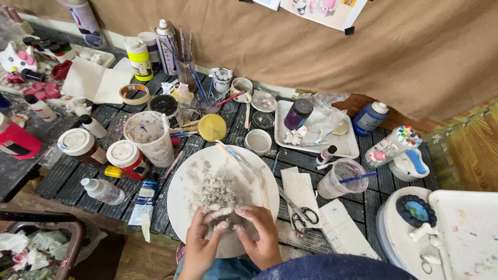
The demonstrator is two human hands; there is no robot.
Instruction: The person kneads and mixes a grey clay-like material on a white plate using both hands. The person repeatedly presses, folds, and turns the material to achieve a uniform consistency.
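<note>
Both my hands are over the near part of a round white board smeared with grey paste. My left hand and my right hand are closed together around a lump of grey-white clay, fingers coated in it. A crumbly heap of the same clay lies on the board just beyond my fingers. A thin wooden stick and a brush rest across the board's far right.
A dirty white mixing cup, jars, glue bottles and spray cans crowd the left and back. Scissors and paper lie right of the board. A white tray, a cup with a blue brush and painted models sit at right.
</note>
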